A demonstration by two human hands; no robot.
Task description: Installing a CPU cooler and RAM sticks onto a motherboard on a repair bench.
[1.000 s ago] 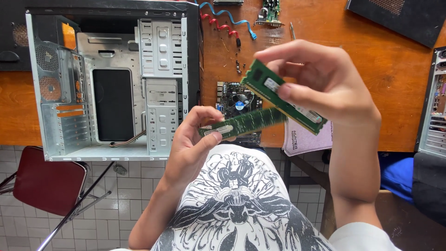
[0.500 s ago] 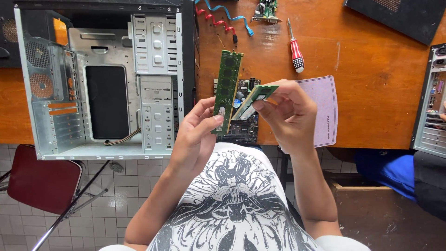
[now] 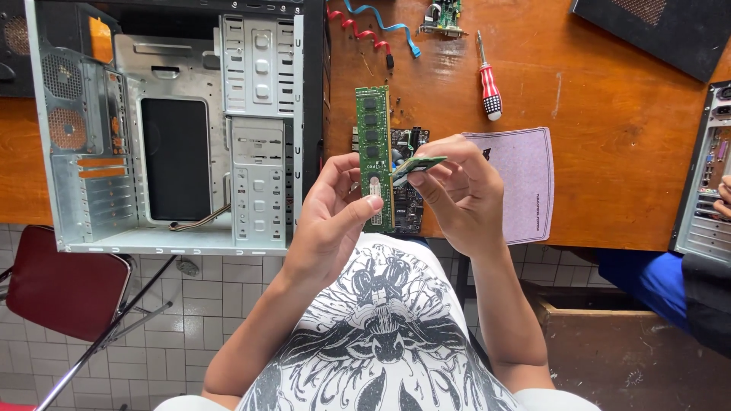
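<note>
My left hand [image 3: 331,217] holds a long green memory module [image 3: 374,129] upright, thumb pressed on its lower end. My right hand [image 3: 461,190] pinches a second green memory module [image 3: 417,166], seen nearly edge-on, its tip touching the first module's right side. Both hands hover over the front edge of the orange wooden table [image 3: 609,122], above a dark circuit board [image 3: 410,148] lying on it.
An open grey computer case [image 3: 175,129] lies on the table at left. A red-handled screwdriver [image 3: 489,84], red and blue cables [image 3: 373,30], a small green card [image 3: 445,15] and a pale pink sleeve [image 3: 521,183] lie behind. Another case [image 3: 704,183] stands right. Red chair [image 3: 53,285] below left.
My right hand came down from the upper right and brought its module against the one in my left hand. The left module turned from slanted to upright.
</note>
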